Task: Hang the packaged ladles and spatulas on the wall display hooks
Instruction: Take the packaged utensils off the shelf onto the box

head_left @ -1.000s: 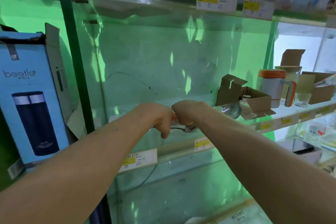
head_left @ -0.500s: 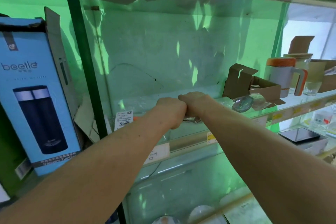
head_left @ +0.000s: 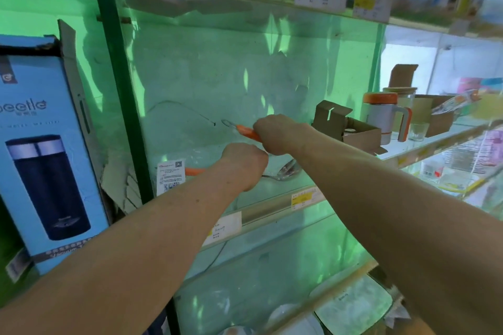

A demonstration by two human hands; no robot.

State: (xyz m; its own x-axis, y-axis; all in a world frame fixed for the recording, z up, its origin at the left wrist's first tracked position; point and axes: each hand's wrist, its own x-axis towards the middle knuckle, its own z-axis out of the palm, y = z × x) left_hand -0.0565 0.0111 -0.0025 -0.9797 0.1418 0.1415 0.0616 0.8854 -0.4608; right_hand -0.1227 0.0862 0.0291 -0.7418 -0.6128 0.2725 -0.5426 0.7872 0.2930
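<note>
My right hand (head_left: 280,133) grips an orange-handled utensil (head_left: 246,130) and holds it raised, its metal hanging loop pointing left toward the green back wall. Lower down, my left hand (head_left: 245,166) is curled round a packaged ladle (head_left: 283,171); its steel bowl shows to the right of my fist, and its orange handle and white label (head_left: 171,177) show to the left, in clear wrap on the glass shelf (head_left: 272,205). No wall hook is visible.
A blue vacuum-flask box (head_left: 46,144) stands at the left beside a green upright post (head_left: 119,84). Open cardboard boxes (head_left: 351,128), an orange-lidded mug (head_left: 386,117) and a glass sit on the shelf to the right. Price tags line the shelf edges.
My hands were together low on the shelf. Now my right hand has lifted up with an orange-handled utensil, and my left hand stays below on the packaged ladle.
</note>
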